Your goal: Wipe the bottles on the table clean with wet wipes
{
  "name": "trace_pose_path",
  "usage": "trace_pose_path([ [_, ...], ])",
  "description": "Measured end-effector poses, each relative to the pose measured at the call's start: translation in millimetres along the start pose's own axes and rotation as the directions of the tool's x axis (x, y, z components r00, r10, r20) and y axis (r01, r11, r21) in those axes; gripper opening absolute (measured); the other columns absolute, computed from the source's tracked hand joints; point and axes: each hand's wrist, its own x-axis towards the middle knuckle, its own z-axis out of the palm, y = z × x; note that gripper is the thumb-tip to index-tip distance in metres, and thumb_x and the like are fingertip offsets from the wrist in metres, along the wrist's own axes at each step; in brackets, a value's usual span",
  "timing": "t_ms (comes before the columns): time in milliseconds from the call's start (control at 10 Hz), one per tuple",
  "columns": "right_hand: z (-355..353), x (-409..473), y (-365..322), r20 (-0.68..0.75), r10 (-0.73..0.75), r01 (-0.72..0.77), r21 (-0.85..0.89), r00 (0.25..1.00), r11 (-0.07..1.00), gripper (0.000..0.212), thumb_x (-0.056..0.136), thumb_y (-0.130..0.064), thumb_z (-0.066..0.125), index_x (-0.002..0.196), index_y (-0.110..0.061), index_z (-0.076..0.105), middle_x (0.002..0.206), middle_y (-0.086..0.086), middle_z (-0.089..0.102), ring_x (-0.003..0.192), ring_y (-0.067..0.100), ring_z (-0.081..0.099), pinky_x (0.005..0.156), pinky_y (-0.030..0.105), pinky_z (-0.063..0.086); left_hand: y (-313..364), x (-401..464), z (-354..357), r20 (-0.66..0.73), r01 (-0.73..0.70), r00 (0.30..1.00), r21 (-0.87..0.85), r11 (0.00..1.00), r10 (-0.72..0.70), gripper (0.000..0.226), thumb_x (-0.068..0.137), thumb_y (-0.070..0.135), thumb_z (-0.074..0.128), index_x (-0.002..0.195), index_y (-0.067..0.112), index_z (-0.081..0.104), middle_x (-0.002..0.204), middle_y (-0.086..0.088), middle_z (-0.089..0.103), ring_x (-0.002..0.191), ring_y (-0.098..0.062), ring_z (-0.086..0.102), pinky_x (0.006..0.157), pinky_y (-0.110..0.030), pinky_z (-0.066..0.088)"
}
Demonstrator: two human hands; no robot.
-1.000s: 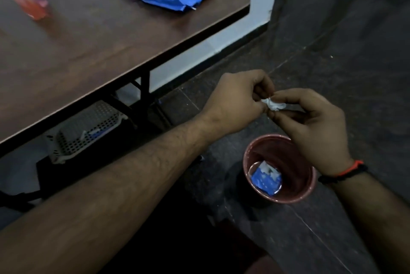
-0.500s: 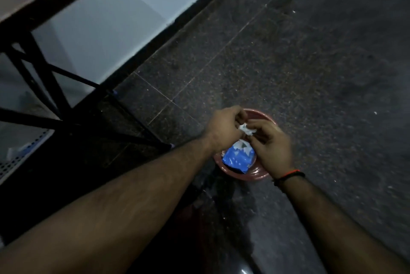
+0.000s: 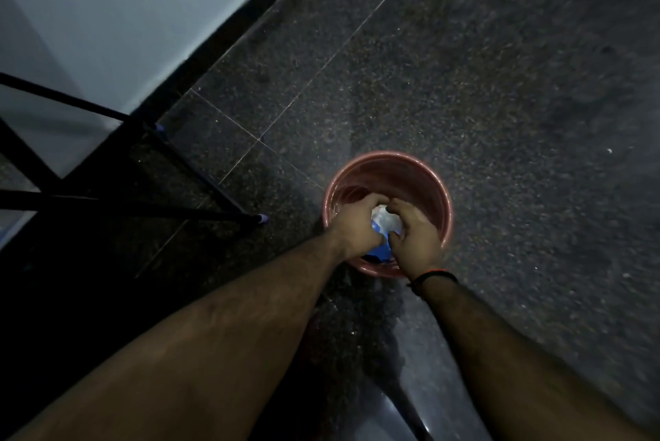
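Disposal step, by the look of it: both hands low over a pink bin on the dark tiled floor. Left hand with fingers curled in toward the middle; right hand likewise curled, thumb turned inward, a red and black band at the wrist. Between the 2 hands, a crumpled white wipe, seemingly pinched from both sides, though hard to say whether still gripped or just let go. Beneath it in the bin, a scrap of blue wrapper. Black table legs to the left, near a pale wall. No bottles or tabletop in view, so impossible to judge how many are wiped.

Next move, as a guess: letting the wipe drop inside the rim, drawing both hands clear, then back up to the table for a fresh wipe and another bottle. Little precision needed; only a release well inside the rim
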Motion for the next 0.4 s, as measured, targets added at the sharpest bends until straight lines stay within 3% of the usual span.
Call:
trace_pose_path([
  [100, 3.2, -2.5, 2.9, 0.041, 0.014, -0.013, -0.036, 0.999, 0.999, 0.057, 0.076, 0.008, 0.064, 0.131, -0.009, 0.06, 0.145, 0.009, 0.052, 0.138, 0.026, 0.042, 0.117, 0.033, 0.029, 0.1, -2.0, -2.4, 0.008, -0.024, 1.0, 0.098, 0.995, 0.024, 0.067, 0.077, 0.013, 0.076, 0.138, 0.019, 0.05, 0.128, -0.005, 0.064, 0.116, -0.022, 0.059, 0.085, -0.018, 0.038],
  [200, 5.7, -4.7, 6.7, 0.065, -0.039, 0.048, -0.148, 0.997, 0.988, 0.062, 0.073, 0.003, 0.068, 0.133, -0.008, 0.057, 0.148, 0.01, 0.047, 0.141, 0.03, 0.037, 0.117, 0.031, 0.023, -6.2, -0.6, -2.4, 0.041, -0.086, 0.996, 0.237, 0.968, 0.078, 0.069, 0.081, 0.016, 0.072, 0.144, 0.016, 0.045, 0.147, -0.009, 0.049, 0.136, -0.025, 0.044, 0.107, -0.023, 0.03],
  [300, 7.3, -11.1, 2.4, 0.037, -0.111, 0.117, -0.313, 0.993, 0.942, 0.065, 0.076, -0.009, 0.071, 0.138, -0.009, 0.052, 0.152, 0.013, 0.041, 0.144, 0.033, 0.032, 0.119, 0.047, 0.027, -7.3, -7.2, -4.2, 0.111, -0.165, 0.986, 0.529, 0.833, 0.125, 0.079, 0.088, 0.036, 0.064, 0.155, 0.016, 0.026, 0.164, -0.011, 0.017, 0.153, -0.029, 0.01, 0.124, -0.039, 0.011],
  [400, 7.2, -14.7, -0.4, 0.009, -0.155, 0.139, -0.492, 0.988, 0.859, 0.071, 0.083, -0.028, 0.067, 0.146, -0.011, 0.041, 0.158, 0.014, 0.031, 0.148, 0.032, 0.024, 0.119, 0.053, 0.024, -8.4, -12.4, -8.2, 0.115, -0.257, 0.96, 0.718, 0.646, 0.254, 0.078, 0.093, 0.05, 0.047, 0.158, 0.018, 0.017, 0.167, -0.01, 0.004, 0.154, -0.028, -0.004, 0.124, -0.048, 0.004],
])
